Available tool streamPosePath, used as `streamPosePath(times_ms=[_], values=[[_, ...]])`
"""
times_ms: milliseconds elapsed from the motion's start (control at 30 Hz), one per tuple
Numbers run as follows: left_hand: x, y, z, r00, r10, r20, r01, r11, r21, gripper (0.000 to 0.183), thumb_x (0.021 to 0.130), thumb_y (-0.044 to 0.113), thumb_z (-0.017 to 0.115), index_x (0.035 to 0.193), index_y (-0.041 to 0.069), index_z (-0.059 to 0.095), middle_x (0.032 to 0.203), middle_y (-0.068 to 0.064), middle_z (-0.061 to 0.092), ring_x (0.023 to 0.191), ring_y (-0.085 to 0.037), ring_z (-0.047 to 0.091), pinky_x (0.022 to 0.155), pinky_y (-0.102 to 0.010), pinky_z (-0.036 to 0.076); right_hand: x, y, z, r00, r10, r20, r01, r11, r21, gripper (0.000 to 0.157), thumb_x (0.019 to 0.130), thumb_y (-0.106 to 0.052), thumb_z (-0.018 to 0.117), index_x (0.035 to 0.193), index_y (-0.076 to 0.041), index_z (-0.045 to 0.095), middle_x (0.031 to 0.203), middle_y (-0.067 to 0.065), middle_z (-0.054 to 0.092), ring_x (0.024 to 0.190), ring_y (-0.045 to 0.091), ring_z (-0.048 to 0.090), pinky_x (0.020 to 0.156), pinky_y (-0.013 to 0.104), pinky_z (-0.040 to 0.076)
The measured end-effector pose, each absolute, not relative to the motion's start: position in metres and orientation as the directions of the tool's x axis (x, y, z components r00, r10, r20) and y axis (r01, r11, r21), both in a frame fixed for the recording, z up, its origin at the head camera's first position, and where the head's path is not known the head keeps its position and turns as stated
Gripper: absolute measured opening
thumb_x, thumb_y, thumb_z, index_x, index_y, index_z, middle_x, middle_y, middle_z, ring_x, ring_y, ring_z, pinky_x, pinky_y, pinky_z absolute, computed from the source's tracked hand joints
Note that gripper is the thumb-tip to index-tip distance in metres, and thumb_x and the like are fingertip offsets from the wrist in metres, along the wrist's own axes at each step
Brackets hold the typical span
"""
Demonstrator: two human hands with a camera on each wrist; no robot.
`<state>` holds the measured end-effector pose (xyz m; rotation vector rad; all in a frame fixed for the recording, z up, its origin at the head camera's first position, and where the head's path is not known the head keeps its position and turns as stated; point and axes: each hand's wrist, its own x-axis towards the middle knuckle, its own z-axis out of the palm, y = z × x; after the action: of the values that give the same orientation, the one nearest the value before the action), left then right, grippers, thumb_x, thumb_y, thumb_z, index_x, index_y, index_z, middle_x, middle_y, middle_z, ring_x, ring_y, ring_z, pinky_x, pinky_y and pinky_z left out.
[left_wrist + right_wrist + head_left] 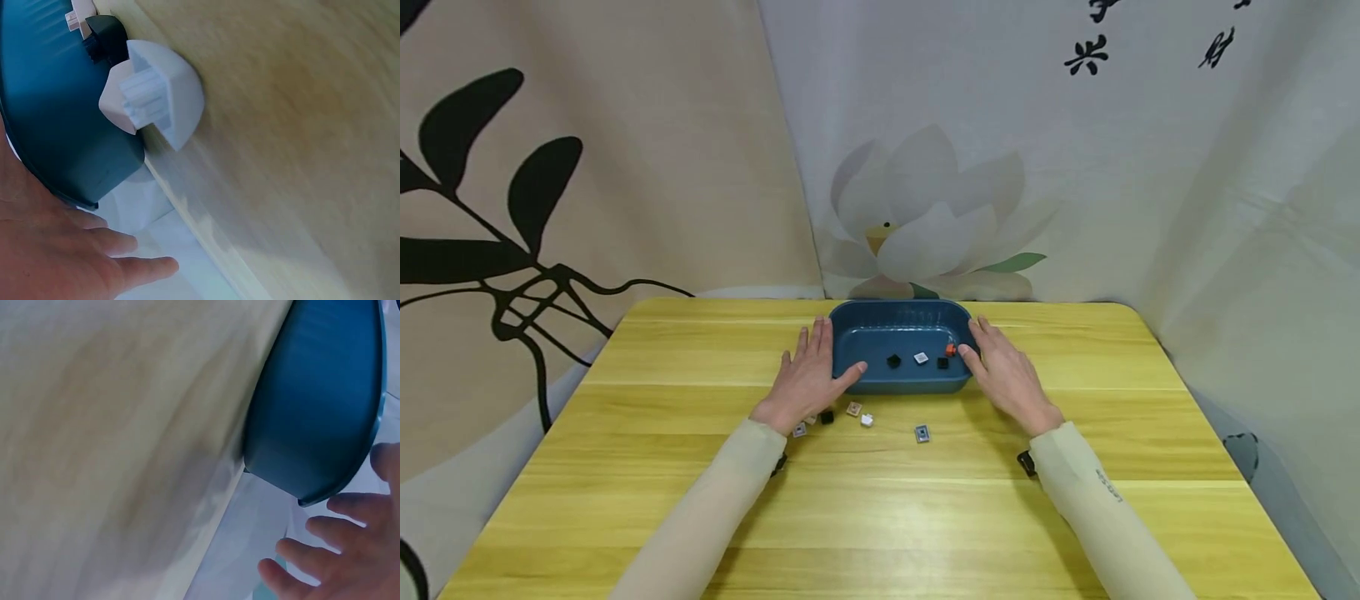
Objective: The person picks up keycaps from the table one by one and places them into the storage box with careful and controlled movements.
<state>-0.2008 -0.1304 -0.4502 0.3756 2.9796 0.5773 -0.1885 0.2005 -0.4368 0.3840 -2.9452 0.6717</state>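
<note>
A blue rectangular basin [898, 387] stands near the table's far edge with several small keycaps inside: an orange one [951, 350], a white one [921, 358] and black ones. My left hand [807, 371] lies along the basin's left end, fingers straight and spread, thumb reaching over the front corner. Against the right end my right hand [1009, 375] is placed the same way, its thumb at the rim. In the left wrist view a white keycap [184, 94] shows its stem, beside a pinkish one [115, 100] and a black one [111, 39].
Several more keycaps lie on the wooden table [880, 517] in front of the basin, among them a grey one [922, 433], a white one [867, 420] and a beige one [853, 408]. A printed cloth [715, 167] hangs behind the far edge.
</note>
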Motion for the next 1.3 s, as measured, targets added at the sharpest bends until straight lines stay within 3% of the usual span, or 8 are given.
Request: streamPosePath(times_ms=[233, 433, 633, 833, 1067, 1300], values=[[-0.2, -0.131, -0.448, -0.963, 0.268, 0.007, 0.249, 0.885, 0.394, 0.108, 0.097, 0.08, 0.034, 0.166, 0.005, -0.001, 0.173, -0.016, -0.002, 0.157, -0.043, 0.006, 0.119, -0.071, 0.015, -0.189, 0.201, -0.442, -0.967, -0.241, 0.083, -0.253, 0.868, -0.427, 0.071, 0.112, -0.048, 0.034, 0.162, 0.0, 0.025, 0.169, 0.021, 0.021, 0.152, 0.046, 0.026, 0.115, 0.065, 0.031], [-0.195, -0.128, -0.441, -0.941, 0.294, 0.17, 0.338, 0.854, 0.396, 0.096, 0.101, 0.067, 0.046, 0.166, 0.004, 0.015, 0.172, -0.016, 0.013, 0.157, -0.038, 0.016, 0.122, -0.063, 0.019, -0.189, 0.202, -0.442, -0.967, -0.245, 0.072, -0.253, 0.872, -0.419, 0.069, 0.113, -0.045, 0.036, 0.162, 0.001, 0.024, 0.169, 0.02, 0.021, 0.153, 0.044, 0.023, 0.118, 0.063, 0.029], [-0.18, -0.116, -0.428, -0.867, 0.384, 0.319, 0.483, 0.807, 0.34, 0.082, 0.101, 0.051, 0.059, 0.162, 0.004, 0.032, 0.169, -0.013, 0.027, 0.154, -0.035, 0.027, 0.122, -0.056, 0.027, -0.189, 0.203, -0.442, -0.965, -0.251, 0.077, -0.26, 0.874, -0.411, 0.069, 0.113, -0.045, 0.036, 0.162, 0.002, 0.024, 0.17, 0.02, 0.02, 0.153, 0.044, 0.023, 0.119, 0.061, 0.028], [-0.163, -0.1, -0.423, -0.739, 0.535, 0.409, 0.643, 0.741, 0.192, 0.073, 0.099, 0.046, 0.067, 0.156, 0.006, 0.045, 0.163, -0.013, 0.039, 0.149, -0.035, 0.038, 0.117, -0.054, 0.036, -0.189, 0.202, -0.441, -0.965, -0.253, 0.064, -0.257, 0.873, -0.415, 0.07, 0.113, -0.046, 0.036, 0.162, 0.002, 0.024, 0.17, 0.019, 0.018, 0.154, 0.043, 0.022, 0.119, 0.061, 0.027], [-0.14, -0.08, -0.421, -0.629, 0.683, 0.373, 0.742, 0.67, 0.025, 0.064, 0.097, 0.047, 0.07, 0.148, 0.01, 0.058, 0.154, -0.011, 0.052, 0.14, -0.031, 0.051, 0.109, -0.051, 0.046, -0.189, 0.2, -0.443, -0.965, -0.252, 0.068, -0.257, 0.878, -0.403, 0.068, 0.112, -0.043, 0.04, 0.161, 0.003, 0.026, 0.169, 0.019, 0.021, 0.153, 0.044, 0.024, 0.117, 0.063, 0.03], [-0.129, -0.064, -0.425, -0.564, 0.787, 0.252, 0.811, 0.585, -0.014, 0.052, 0.102, 0.044, 0.065, 0.145, 0.016, 0.061, 0.152, -0.005, 0.054, 0.138, -0.025, 0.053, 0.111, -0.045, 0.045, -0.19, 0.199, -0.442, -0.964, -0.255, 0.08, -0.266, 0.886, -0.38, 0.069, 0.112, -0.046, 0.037, 0.161, 0.003, 0.028, 0.169, 0.02, 0.023, 0.152, 0.044, 0.026, 0.115, 0.063, 0.033]])
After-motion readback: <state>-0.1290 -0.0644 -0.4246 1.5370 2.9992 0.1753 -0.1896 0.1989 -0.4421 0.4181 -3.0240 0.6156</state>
